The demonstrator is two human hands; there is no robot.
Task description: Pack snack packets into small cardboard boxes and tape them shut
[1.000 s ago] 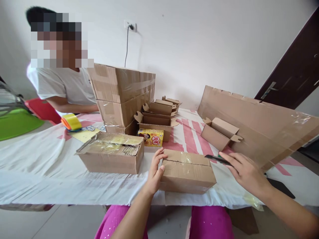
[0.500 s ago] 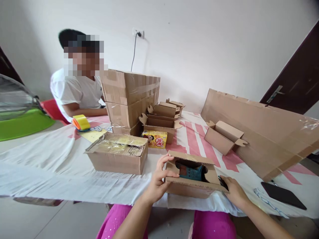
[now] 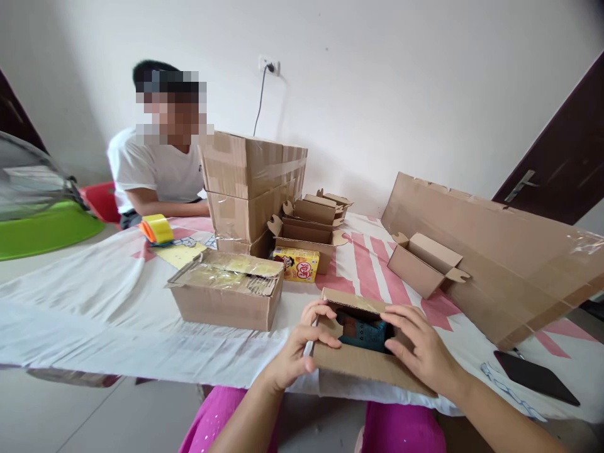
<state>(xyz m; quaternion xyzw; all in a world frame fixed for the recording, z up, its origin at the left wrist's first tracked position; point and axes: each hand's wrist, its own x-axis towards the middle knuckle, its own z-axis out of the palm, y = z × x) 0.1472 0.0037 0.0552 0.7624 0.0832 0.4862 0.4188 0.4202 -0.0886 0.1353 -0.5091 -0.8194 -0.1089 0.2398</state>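
Note:
A small cardboard box [image 3: 377, 365] stands at the table's front edge, its top partly open. Inside lies a dark teal printed packet [image 3: 363, 332], seen through the gap between the flaps. My left hand [image 3: 302, 346] holds the box's left end, fingers bent over the end flap and thumb outside the near corner. Across the right end, my right hand [image 3: 418, 343] grips the box, fingertips at the far rim and thumb at the opening. It covers most of the right end flap. The near long flap slants down towards me.
A taped box [image 3: 226, 308] stands left, beside a yellow printed carton [image 3: 297, 264]. Behind are stacked boxes [image 3: 226, 170] and open boxes [image 3: 302, 236]. Another open box [image 3: 419, 270] leans near a large cardboard panel [image 3: 481, 251]. A black tablet-like slab [image 3: 535, 377] lies right. A person [image 3: 151, 163] sits far left.
My right hand has moved from the box's right end flap up and inward over its top. The near flap now tilts down towards me. My left hand stays at the left end, thumb more visible.

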